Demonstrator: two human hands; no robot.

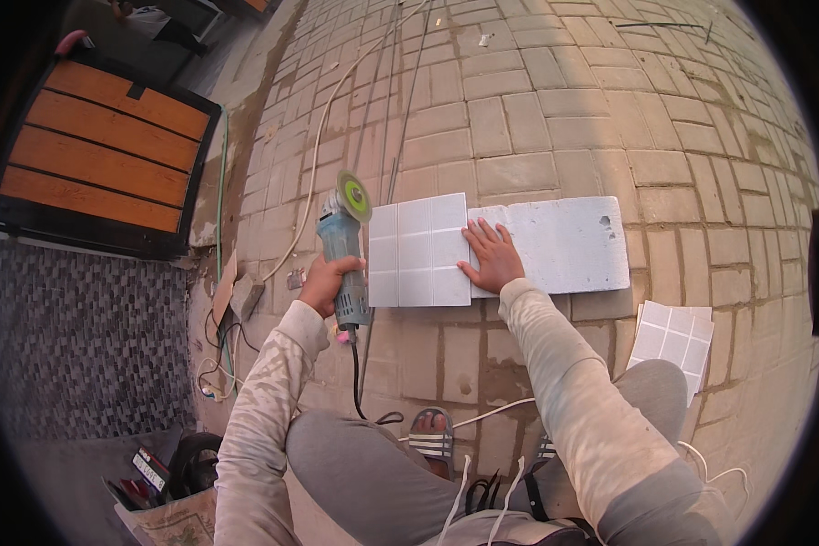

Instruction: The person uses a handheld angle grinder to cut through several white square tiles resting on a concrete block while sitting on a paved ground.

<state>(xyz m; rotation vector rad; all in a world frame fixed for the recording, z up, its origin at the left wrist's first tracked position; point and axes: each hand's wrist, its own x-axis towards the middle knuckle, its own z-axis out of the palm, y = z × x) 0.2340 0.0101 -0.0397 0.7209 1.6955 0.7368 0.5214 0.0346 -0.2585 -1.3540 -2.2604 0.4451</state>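
Observation:
My left hand [323, 284] is wrapped round the body of a blue-green angle grinder [338, 238]. The grinder stands nearly upright, its yellow-green disc [355, 195] at the top and its black cord running down toward my feet. Just right of it lies a light grey tile [419, 250] marked with pale grid lines, resting partly on a long white block [569, 246]. With fingers spread, my right hand [493, 255] presses flat at the tile's right edge and on the block. Whether the disc is spinning I cannot tell.
A few similar tiles [672, 338] lie on the paving at the right, near my knee. Thin metal rods [393, 100] and a pale cable [317, 164] stretch away ahead. Left are an orange-slatted panel [109, 146], tangled wires [218, 364] and a box of items [168, 514].

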